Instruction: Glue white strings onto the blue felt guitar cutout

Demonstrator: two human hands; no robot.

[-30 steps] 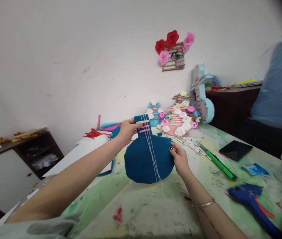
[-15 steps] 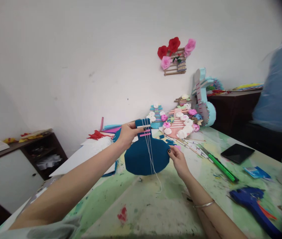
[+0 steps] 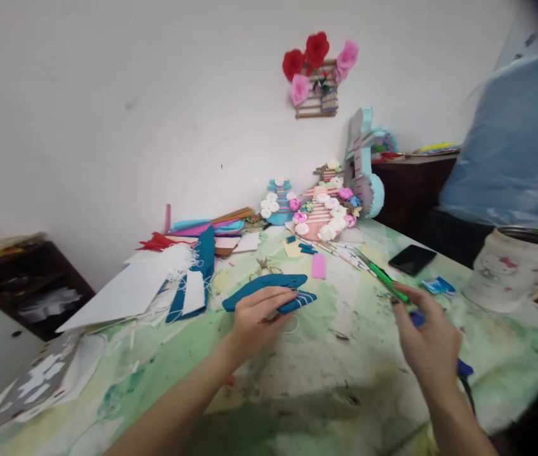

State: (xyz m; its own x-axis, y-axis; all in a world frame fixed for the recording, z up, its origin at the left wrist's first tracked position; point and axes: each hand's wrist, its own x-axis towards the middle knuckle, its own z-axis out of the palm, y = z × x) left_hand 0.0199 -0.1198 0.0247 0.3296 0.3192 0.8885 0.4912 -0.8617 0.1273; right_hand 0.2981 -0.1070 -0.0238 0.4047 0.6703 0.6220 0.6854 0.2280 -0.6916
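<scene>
My left hand (image 3: 262,316) grips a dark-blue guitar-shaped cutout (image 3: 263,286) low over the table. The cutout is tilted so I see it almost edge-on, and white strings cross its near end. To the right, my right hand (image 3: 428,335) has thumb and forefinger apart and appears to hold nothing. It hovers by the end of a green utility knife (image 3: 383,275); whether it touches the knife I cannot tell. Beneath that hand lies a blue glue gun (image 3: 464,368), mostly hidden.
Scissors (image 3: 263,269) lie behind the cutout, with a pink piece (image 3: 319,266) beside them. White yarn (image 3: 176,263) and card (image 3: 111,294) are at left. Flowered guitar crafts (image 3: 326,218) stand at the back. At right are a black phone (image 3: 412,259) and a white mug (image 3: 497,269).
My left hand has lowered and tipped the blue cutout, which earlier faced me upright. My right hand has let go of its edge and moved right to the glue gun. The view has shifted.
</scene>
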